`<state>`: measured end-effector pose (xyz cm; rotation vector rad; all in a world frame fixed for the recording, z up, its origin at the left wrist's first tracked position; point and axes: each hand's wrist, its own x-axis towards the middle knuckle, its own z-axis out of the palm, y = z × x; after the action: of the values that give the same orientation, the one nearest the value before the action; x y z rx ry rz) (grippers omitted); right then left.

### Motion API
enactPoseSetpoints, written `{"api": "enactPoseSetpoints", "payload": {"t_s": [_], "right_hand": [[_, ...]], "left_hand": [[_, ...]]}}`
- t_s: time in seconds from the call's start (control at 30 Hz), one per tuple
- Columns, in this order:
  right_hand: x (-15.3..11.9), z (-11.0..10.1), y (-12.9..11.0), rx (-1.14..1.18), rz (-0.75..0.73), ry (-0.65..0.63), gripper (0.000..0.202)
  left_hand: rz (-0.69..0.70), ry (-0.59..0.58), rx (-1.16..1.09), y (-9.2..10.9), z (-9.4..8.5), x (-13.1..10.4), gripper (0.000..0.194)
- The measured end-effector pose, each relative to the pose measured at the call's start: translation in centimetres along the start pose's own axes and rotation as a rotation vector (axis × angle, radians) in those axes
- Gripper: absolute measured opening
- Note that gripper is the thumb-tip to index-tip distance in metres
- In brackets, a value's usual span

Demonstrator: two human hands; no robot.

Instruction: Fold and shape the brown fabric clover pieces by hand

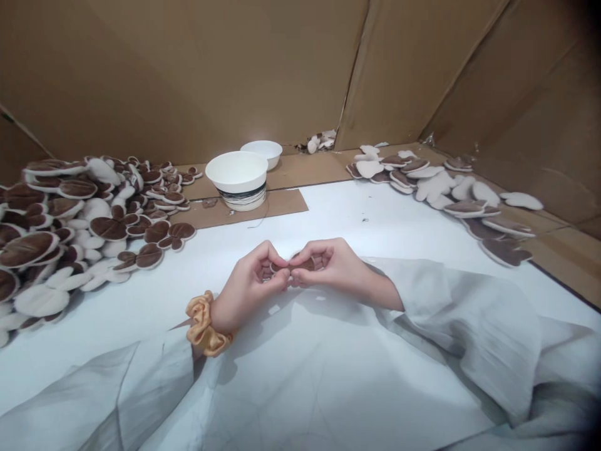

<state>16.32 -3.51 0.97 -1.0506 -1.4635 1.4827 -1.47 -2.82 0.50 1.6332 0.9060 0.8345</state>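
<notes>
Near the middle of the view, my left hand (253, 283) and my right hand (335, 266) meet over the white surface. Between them they pinch a small brown plush piece (303, 262) with a pale edge. Fingers and thumbs of both hands are closed on it, with the fingertips nearly touching. Much of the piece is hidden by the fingers. A gold scrunchie (206, 326) sits round my left wrist.
A big pile of brown and white plush pieces (110, 227) covers the left side. More pieces (434, 186) lie at the right. A white bowl (241, 175) wound with black thread stands before another bowl (270, 149). Cardboard walls (188, 75) rise behind.
</notes>
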Motion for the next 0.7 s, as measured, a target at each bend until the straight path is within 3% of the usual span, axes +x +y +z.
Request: {"api": "enactPoseSetpoints", "payload": {"t_s": [0.27, 0.33, 0.5, 0.7], "right_hand": [[0.0, -0.2, 0.2, 0.132, 0.040, -0.008, 0.019], [-0.1, -0.2, 0.3, 0.144, 0.040, -0.015, 0.019], [-0.3, -0.4, 0.3, 0.135, 0.058, -0.022, 0.019], [-0.4, -0.5, 0.0, 0.180, 0.077, -0.019, 0.021]], "left_hand": [[-0.027, -0.016, -0.089, 0.5, -0.2, 0.1, 0.012], [-0.005, 0.077, -0.087, 0.6, -0.6, 0.5, 0.014], [0.087, 0.474, 0.015, -0.3, -2.7, 1.9, 0.011], [0.058, 0.644, 0.299, -2.0, -5.1, 2.9, 0.013]]}}
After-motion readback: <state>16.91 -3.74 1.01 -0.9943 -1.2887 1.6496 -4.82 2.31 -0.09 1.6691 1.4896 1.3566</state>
